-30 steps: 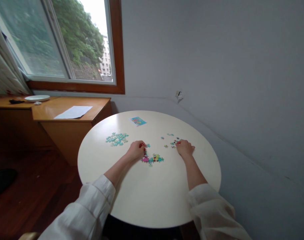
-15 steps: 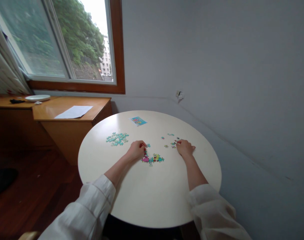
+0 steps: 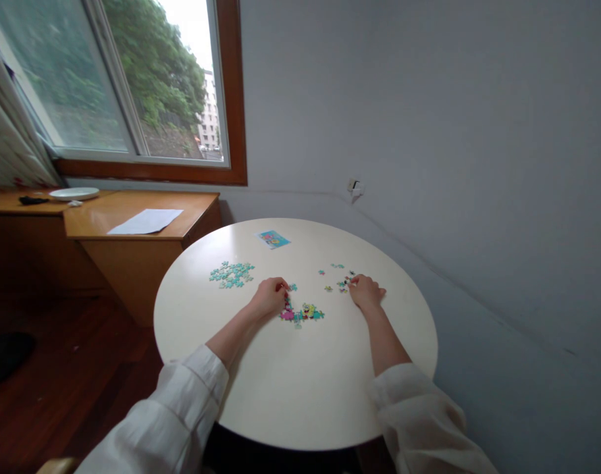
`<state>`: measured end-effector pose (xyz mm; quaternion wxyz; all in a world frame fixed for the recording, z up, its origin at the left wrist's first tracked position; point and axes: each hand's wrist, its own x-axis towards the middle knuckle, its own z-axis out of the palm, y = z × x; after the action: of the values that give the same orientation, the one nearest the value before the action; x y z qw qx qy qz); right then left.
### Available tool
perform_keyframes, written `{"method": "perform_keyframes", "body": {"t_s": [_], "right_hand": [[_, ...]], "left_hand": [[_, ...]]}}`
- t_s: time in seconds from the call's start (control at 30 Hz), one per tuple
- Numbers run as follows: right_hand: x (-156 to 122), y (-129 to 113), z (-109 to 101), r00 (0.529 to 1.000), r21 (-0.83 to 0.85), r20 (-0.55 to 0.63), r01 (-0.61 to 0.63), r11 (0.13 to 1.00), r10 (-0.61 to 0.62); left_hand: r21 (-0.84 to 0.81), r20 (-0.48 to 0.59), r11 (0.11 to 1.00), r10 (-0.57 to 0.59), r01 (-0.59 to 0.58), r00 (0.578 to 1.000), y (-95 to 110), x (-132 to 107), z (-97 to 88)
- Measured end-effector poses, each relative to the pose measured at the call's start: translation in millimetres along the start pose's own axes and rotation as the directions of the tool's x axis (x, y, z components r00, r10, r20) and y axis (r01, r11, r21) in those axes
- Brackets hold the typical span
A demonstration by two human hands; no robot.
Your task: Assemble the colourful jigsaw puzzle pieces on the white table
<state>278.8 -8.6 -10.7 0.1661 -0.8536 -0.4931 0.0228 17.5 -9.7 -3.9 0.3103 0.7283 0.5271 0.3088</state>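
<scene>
My left hand is closed in a pinch at the upper left end of a partly joined jigsaw puzzle; a small reddish puzzle piece shows at its fingertips. Pink, yellow and teal pieces make up the joined part, and a single teal piece lies just past the fingers. To the right, my right hand has its fingers pinched on a small puzzle piece among a loose group of pieces. The fingers partly cover what each hand holds.
A heap of teal puzzle pieces lies at the left of the round white table. Towards the back is a picture card. Beyond it stands a wooden desk with a paper sheet and a white plate.
</scene>
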Motion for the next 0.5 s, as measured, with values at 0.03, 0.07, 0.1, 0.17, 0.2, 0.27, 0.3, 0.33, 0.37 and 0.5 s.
{"method": "perform_keyframes", "body": {"t_s": [0.03,0.07,0.1,0.17,0.2,0.27,0.3,0.33,0.37,0.5], "right_hand": [[0.3,0.2,0.2,1.000,0.007,0.000,0.004,1.000,-0.004],[0.6,0.3,0.5,1.000,0.017,0.001,0.009,1.000,-0.009],[0.8,0.5,0.7,1.000,0.031,0.001,0.013,0.999,-0.013],[1.2,0.6,1.1,1.000,0.059,0.001,0.015,0.998,-0.015],[1.4,0.6,1.3,1.000,0.072,0.003,0.013,0.997,-0.013],[1.7,0.3,1.3,1.000,0.092,0.008,0.005,0.996,-0.006],[1.8,0.1,1.3,1.000,0.100,0.010,0.000,0.995,-0.001],[1.9,-0.1,1.3,1.000,0.108,0.011,-0.003,0.994,0.002],[2.0,-0.4,1.2,1.000,0.114,0.010,-0.004,0.993,0.003],[2.4,-1.0,1.3,1.000,0.128,-0.001,-0.007,0.992,0.007]], "left_hand": [[0.001,0.003,1.000,0.003,-0.003,1.000,-0.1,-0.1,-0.1],[0.004,0.004,1.000,0.004,-0.004,1.000,-0.3,-0.2,-0.2],[0.007,0.005,1.000,0.006,-0.006,1.000,-0.5,-0.2,-0.3],[0.013,0.004,1.000,0.007,-0.007,1.000,-1.0,-0.1,-0.2],[0.014,0.004,1.000,0.007,-0.007,1.000,-1.2,0.0,-0.1],[0.011,0.001,1.000,0.006,-0.006,1.000,-1.8,0.3,0.1],[0.009,0.000,1.000,0.006,-0.006,1.000,-2.0,0.3,0.3],[0.007,-0.001,1.000,0.007,-0.007,1.000,-2.1,0.4,0.3],[0.005,-0.003,1.000,0.009,-0.009,1.000,-2.2,0.4,0.3],[0.011,-0.005,1.000,0.010,-0.010,1.000,-1.5,-0.1,-0.3]]}}
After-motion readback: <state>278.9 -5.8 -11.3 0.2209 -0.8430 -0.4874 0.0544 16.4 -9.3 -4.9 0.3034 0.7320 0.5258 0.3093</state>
